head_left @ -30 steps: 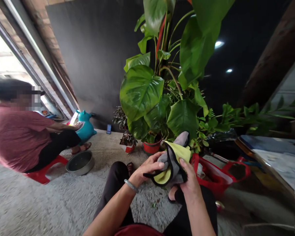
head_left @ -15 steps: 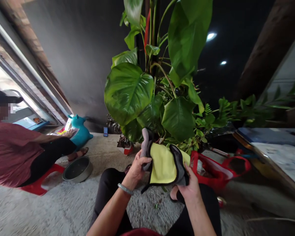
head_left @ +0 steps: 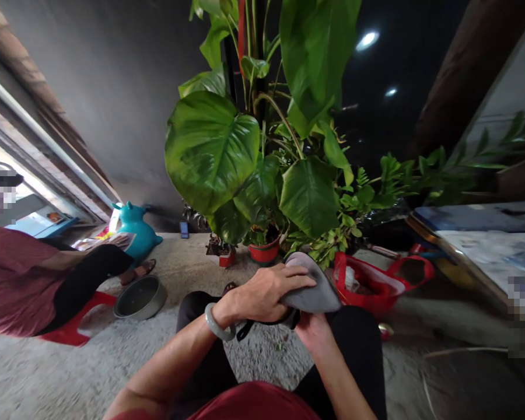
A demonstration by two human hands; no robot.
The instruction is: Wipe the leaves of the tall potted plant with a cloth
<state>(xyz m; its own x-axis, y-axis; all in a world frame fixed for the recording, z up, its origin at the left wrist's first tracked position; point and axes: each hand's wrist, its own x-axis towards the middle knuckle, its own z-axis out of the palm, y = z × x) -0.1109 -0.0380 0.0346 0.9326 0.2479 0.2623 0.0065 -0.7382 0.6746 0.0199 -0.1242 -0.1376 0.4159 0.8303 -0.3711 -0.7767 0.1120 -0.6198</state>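
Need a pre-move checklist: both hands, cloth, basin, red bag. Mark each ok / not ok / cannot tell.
1. Left hand on the cloth: ok, lying on its upper side with fingers stretched across it.
2. Right hand supporting the cloth: ok, beneath its lower edge.
3. Right hand's finger grip: cannot tell, the fingers are hidden by the cloth.
4. Cloth spread flat: not ok, it is curved and folded between the hands.
5. Basin away from both hands: ok, on the floor off to the left.
6. Cloth clear of the red bag: cannot tell, they nearly meet in this view and depth is unclear.
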